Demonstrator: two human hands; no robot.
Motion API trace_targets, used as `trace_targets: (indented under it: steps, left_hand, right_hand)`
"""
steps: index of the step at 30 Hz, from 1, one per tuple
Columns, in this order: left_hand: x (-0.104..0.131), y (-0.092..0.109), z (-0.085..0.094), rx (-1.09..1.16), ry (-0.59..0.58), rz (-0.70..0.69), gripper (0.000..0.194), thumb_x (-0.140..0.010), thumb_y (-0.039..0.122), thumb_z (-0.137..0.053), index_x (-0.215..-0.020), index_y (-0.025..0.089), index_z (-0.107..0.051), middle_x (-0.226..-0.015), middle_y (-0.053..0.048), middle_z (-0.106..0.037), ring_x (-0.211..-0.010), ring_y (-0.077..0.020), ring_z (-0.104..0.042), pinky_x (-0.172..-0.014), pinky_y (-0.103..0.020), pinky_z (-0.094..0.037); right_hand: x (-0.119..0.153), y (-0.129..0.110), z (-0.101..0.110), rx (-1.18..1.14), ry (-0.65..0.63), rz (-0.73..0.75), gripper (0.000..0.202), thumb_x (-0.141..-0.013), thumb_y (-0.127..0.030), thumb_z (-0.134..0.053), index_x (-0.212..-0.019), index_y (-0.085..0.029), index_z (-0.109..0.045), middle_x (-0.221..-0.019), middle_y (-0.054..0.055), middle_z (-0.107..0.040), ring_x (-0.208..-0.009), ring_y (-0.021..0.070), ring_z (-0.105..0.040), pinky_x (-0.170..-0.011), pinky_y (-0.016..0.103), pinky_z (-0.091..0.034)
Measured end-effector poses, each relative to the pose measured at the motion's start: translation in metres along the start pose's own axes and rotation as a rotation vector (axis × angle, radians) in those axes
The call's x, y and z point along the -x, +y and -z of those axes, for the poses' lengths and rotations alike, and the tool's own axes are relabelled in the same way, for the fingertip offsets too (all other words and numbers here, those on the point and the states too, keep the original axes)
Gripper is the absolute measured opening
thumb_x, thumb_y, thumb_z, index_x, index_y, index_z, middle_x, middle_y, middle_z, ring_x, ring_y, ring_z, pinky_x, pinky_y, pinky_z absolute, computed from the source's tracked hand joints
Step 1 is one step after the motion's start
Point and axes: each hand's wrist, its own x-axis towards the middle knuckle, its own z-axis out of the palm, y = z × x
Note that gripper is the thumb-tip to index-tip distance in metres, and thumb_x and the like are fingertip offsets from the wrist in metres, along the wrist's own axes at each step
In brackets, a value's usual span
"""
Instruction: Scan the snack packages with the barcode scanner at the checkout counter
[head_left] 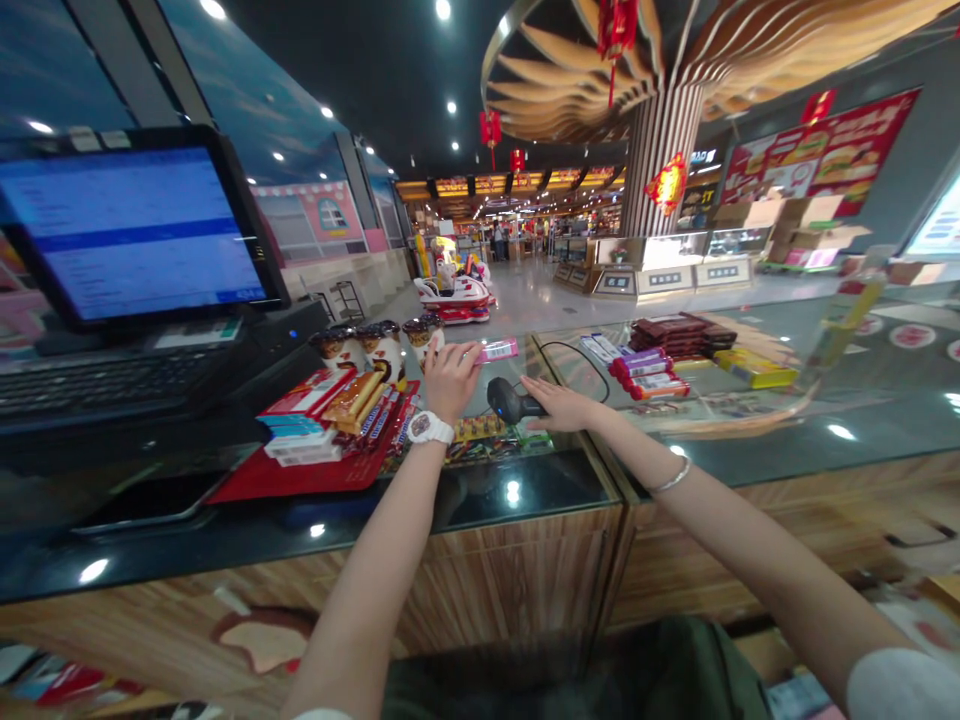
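My left hand point(451, 380), with a white watch at the wrist, is raised over the counter. Its fingertips pinch one end of a small pink and white packet point(500, 350); what the packet contains cannot be read. To the right, a black barcode scanner point(505, 400) points leftward, a small blue light on its head. Its handle runs between the fingers and thumb of my right hand point(564, 408), which grips it with rather straight fingers. Just left of my left hand are cups with dark lids point(381, 345) and stacked snack boxes and bars point(304, 405).
A monitor point(142, 230) and keyboard point(112, 385) stand at the left. On the right of the glass counter point(750, 425) lie purple and red packets point(649, 372), brown packs point(679, 335) and a yellow box point(756, 368). A red mat point(300, 480) lies under the stacked snacks.
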Motion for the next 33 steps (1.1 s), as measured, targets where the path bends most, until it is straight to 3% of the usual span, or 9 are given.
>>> trace_targets:
  steps: [4, 10, 15, 24, 28, 33]
  left_hand:
    - [0.001, -0.002, -0.002, -0.004, 0.006, -0.007, 0.033, -0.094, 0.028, -0.052, -0.124, 0.026, -0.064, -0.12, -0.004, -0.071, -0.111, -0.0255, -0.059, -0.121, -0.054, -0.022]
    - [0.003, -0.004, -0.004, -0.01, -0.002, -0.004, 0.033, -0.094, 0.028, -0.051, -0.124, 0.025, -0.064, -0.12, -0.005, -0.07, -0.111, -0.0255, -0.059, -0.12, -0.054, -0.023]
    - [0.002, -0.004, -0.003, -0.012, 0.006, 0.006, 0.032, -0.094, 0.028, -0.051, -0.123, 0.025, -0.065, -0.12, -0.005, -0.071, -0.11, -0.0252, -0.06, -0.119, -0.054, -0.025]
    - [0.001, -0.002, 0.001, -0.006, 0.003, 0.04, 0.032, -0.094, 0.027, -0.05, -0.123, 0.027, -0.065, -0.121, -0.005, -0.07, -0.111, -0.0255, -0.06, -0.119, -0.054, -0.025]
    - [0.002, -0.003, 0.0, -0.011, 0.018, 0.029, 0.032, -0.094, 0.026, -0.051, -0.122, 0.027, -0.066, -0.12, -0.005, -0.071, -0.11, -0.0254, -0.061, -0.119, -0.054, -0.026]
    - [0.004, -0.007, -0.003, -0.03, 0.038, 0.028, 0.032, -0.093, 0.026, -0.052, -0.122, 0.028, -0.065, -0.12, -0.004, -0.071, -0.108, -0.0252, -0.062, -0.119, -0.053, -0.027]
  right_hand:
    - [-0.001, 0.0, 0.001, 0.033, 0.007, 0.04, 0.079, -0.088, -0.041, -0.062, -0.153, -0.01, -0.029, -0.153, 0.022, -0.039, -0.138, 0.0286, -0.045, -0.111, 0.043, -0.04]
    - [-0.002, -0.002, 0.004, 0.04, 0.03, 0.061, 0.066, -0.086, -0.029, -0.065, -0.146, -0.015, -0.042, -0.134, 0.019, -0.061, -0.117, 0.0266, -0.064, -0.096, 0.037, -0.05]
    - [-0.003, -0.009, 0.006, 0.059, 0.025, 0.076, 0.065, -0.083, -0.022, -0.066, -0.143, -0.009, -0.045, -0.125, 0.02, -0.066, -0.11, 0.0265, -0.067, -0.092, 0.035, -0.051]
    - [0.004, -0.025, 0.027, 0.049, 0.182, 0.099, 0.064, -0.079, -0.024, -0.06, -0.142, -0.014, -0.048, -0.123, 0.014, -0.068, -0.108, 0.0262, -0.067, -0.091, 0.036, -0.05]
    - [0.009, -0.033, 0.04, 0.025, 0.284, 0.088, 0.057, -0.077, -0.025, -0.06, -0.133, -0.015, -0.056, -0.122, 0.012, -0.069, -0.108, 0.0273, -0.066, -0.091, 0.035, -0.05]
    - [0.014, -0.035, 0.056, 0.038, 0.374, -0.021, 0.037, -0.078, -0.03, -0.062, -0.112, -0.017, -0.066, -0.108, 0.011, -0.073, -0.099, 0.0279, -0.069, -0.082, 0.033, -0.05]
